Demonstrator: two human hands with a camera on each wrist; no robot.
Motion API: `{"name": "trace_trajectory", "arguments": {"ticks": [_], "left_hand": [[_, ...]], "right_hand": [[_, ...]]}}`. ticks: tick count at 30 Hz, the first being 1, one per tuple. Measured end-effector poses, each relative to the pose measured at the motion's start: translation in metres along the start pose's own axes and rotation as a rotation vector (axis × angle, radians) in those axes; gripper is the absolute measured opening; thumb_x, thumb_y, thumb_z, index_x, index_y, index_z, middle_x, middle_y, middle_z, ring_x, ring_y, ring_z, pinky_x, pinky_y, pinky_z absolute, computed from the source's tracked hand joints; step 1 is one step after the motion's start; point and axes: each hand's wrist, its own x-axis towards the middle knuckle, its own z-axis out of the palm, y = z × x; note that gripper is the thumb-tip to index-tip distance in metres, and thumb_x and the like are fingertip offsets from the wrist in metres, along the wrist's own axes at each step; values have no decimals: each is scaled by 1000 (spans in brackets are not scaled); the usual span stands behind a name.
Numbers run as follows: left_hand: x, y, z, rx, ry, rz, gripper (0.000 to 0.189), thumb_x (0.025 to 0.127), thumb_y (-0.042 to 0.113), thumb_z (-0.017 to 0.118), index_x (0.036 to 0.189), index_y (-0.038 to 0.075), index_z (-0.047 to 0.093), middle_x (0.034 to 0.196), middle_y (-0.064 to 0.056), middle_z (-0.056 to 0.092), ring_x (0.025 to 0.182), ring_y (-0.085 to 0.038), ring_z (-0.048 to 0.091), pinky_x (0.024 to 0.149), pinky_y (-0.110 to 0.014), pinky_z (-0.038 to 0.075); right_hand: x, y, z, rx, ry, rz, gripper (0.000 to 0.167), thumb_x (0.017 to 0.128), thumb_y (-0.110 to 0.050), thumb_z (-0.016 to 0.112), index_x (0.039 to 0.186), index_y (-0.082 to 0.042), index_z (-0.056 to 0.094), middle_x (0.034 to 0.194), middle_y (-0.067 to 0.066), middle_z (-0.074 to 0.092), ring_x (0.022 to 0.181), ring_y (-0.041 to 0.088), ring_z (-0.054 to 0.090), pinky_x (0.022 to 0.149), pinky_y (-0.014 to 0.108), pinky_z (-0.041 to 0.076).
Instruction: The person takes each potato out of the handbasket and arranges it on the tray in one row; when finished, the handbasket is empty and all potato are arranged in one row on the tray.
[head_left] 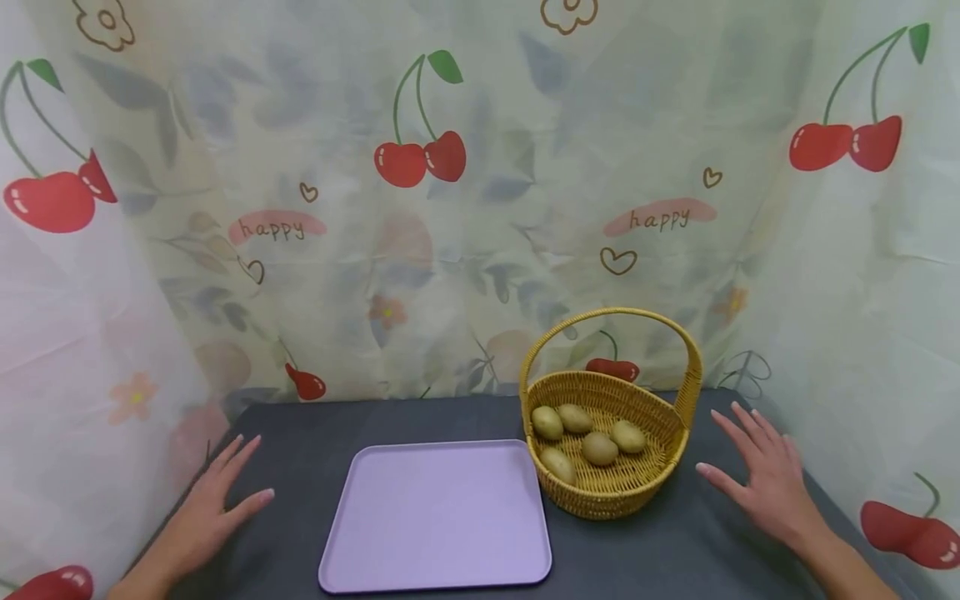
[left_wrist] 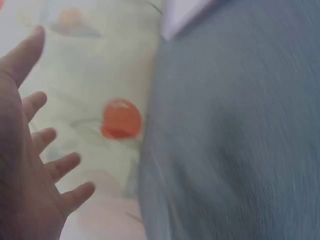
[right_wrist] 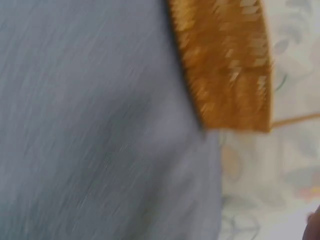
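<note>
Left hand: the left hand lies flat near the left edge of the table, fingers straight and spread, holding nothing; the left wrist view shows the same splayed fingers.
Right hand: the right hand is spread flat with straight fingers near the right edge of the table, holding nothing; only a sliver of it shows in the right wrist view.
Nearest thing: the basket stands just beside the right hand, toward the table's middle; hand and basket do not touch. The right wrist view shows its woven wall, blurred.
Basket contents: 5 potatoes lie in the bottom, under the arched handle.
Key relation: the potatoes lie to the left of the right hand and slightly farther back, well apart from the left hand, so the right hand is the nearer 1. Their long axes point different ways.
Tray: a lilac tray sits at the front middle of the table, between the hands, its right edge touching or just beside the basket.
Backdrop: a cherry-print curtain hangs behind and at both sides.
</note>
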Motion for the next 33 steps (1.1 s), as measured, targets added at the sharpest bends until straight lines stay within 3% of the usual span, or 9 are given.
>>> {"name": "trace_trajectory", "arguments": {"ticks": [4,7,12,14,17,21,25,28,33], "left_hand": [[-2,21,-3,-94,89,31,69,93,28,67,152,15,34,146,-20,41,123,-30,47,93,-38,44],[-2,35,-3,-165,147,56,60,93,21,67,147,13,43,138,-16,51,113,-6,52,82,-14,43],[-2,49,2,-286,188,82,48,94,13,64,140,9,51,129,-16,58,107,4,53,82,-12,43],[-3,50,6,-296,189,77,45,95,13,64,138,9,53,127,-14,60,106,2,55,82,-13,44],[-5,50,14,-347,173,86,42,95,10,63,136,5,54,126,-9,61,105,-1,58,81,-14,46],[-7,45,21,-547,95,120,38,97,2,56,134,-6,51,125,6,62,105,-4,62,81,-18,49],[-8,38,27,-688,-19,106,38,100,0,48,136,-11,44,125,16,60,107,-7,62,81,-24,51],[-9,34,33,-727,-95,6,41,102,7,48,139,-9,43,129,8,59,108,-9,62,82,-30,52],[-8,29,47,-768,-223,-190,52,103,21,50,145,-6,37,141,-25,45,116,-26,58,87,-39,51]], "right_hand": [[12,-27,-4,167,9,31,77,87,-24,74,152,-15,34,155,20,23,135,49,25,94,72,23],[20,-45,-4,219,51,37,76,86,-18,75,151,-15,36,152,17,31,124,42,41,92,50,41],[35,-70,0,303,61,16,68,87,-14,74,148,-17,42,140,12,47,118,13,49,81,12,43],[42,-77,2,349,15,24,62,91,-16,70,147,-16,43,137,11,50,114,7,50,81,14,44],[53,-86,6,419,-89,46,53,95,-20,65,143,-13,46,133,11,53,113,14,56,81,22,49],[68,-94,12,482,-211,65,48,96,-25,63,140,-10,50,133,13,55,114,33,57,84,36,50],[87,-99,15,544,-318,79,48,97,-27,62,138,-7,51,134,16,54,115,37,56,87,47,49],[103,-99,16,626,-441,102,49,97,-27,61,138,-2,50,134,22,52,115,37,54,87,50,49],[124,-90,21,695,-664,187,52,97,-30,61,138,-1,48,132,23,52,112,34,57,87,50,49]]}}
